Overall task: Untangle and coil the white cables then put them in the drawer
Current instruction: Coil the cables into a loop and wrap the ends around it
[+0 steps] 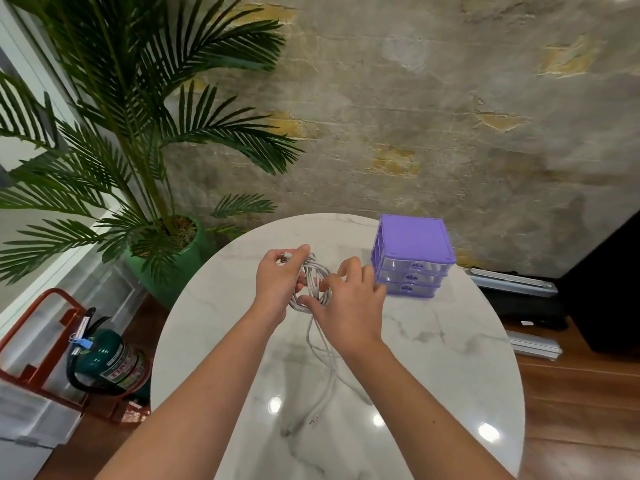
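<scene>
Marble table (433, 358) with purple drawer unit (412, 259)

Bright, tabletop (450, 341) glare spots, bowed edges

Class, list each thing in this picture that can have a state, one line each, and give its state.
white cables: partly coiled, loose ends trailing on the table
left hand: grips the coil, a connector at its fingers
right hand: fingers curled on the coil
purple drawer unit: three drawers, all closed
fire extinguisher: lying in its red stand

left hand (278, 280), right hand (349, 303), gripping white cables (313, 282)
</scene>
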### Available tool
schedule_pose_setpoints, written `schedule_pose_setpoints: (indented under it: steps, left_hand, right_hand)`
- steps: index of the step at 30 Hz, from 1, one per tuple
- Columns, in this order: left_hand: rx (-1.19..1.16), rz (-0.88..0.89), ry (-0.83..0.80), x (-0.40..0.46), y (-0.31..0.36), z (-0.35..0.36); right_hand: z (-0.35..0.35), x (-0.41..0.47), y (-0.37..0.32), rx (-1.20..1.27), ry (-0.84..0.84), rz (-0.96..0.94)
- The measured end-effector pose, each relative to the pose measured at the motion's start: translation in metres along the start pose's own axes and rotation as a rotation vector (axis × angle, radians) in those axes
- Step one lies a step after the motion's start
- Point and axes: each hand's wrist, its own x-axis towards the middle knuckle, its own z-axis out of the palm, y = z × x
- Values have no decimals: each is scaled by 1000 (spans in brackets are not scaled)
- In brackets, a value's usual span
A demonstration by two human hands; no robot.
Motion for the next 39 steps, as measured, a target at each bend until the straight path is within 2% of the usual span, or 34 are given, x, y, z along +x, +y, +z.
schedule_pose_setpoints:
  steps: [5, 8, 12, 16, 20, 23, 26, 31, 33, 36, 39]
  left_hand:
    - [-4, -14, -29, 2, -4, -2]
    - [-33, -22, -22, 3, -7, -2]
    - [-19, 15, -6, 2, -8, -2]
    - [28, 126, -26, 3, -10, -5]
    - [46, 185, -78, 5, -15, -12]
    - [119, 217, -132, 6, -15, -16]
    - [130, 224, -157, 11, -11, -17]
    - [103, 213, -146, 15, -10, -17]
    - [118, 214, -149, 15, -10, -18]
    - [102, 209, -121, 13, -10, -17]
    - [-21, 149, -10, 15, -9, -17]
  right_hand:
    - [-3, 1, -5, 30, -40, 89]
    - [-5, 4, -8, 88, -125, 151]
    - [-6, 4, -9, 364, -245, 345]
    - [-19, 19, -5, 868, -490, 602]
    - [-33, 35, 8, 1109, -808, 749]
    - [-34, 38, 19, 1207, -940, 743]
    - [-35, 39, 23, 1185, -932, 658]
    - [-33, 38, 21, 1192, -796, 622]
    - [-33, 40, 25, 1133, -841, 638]
    - [-32, 42, 32, 1197, -961, 684]
    - [-26, 35, 40, 1208, -902, 619]
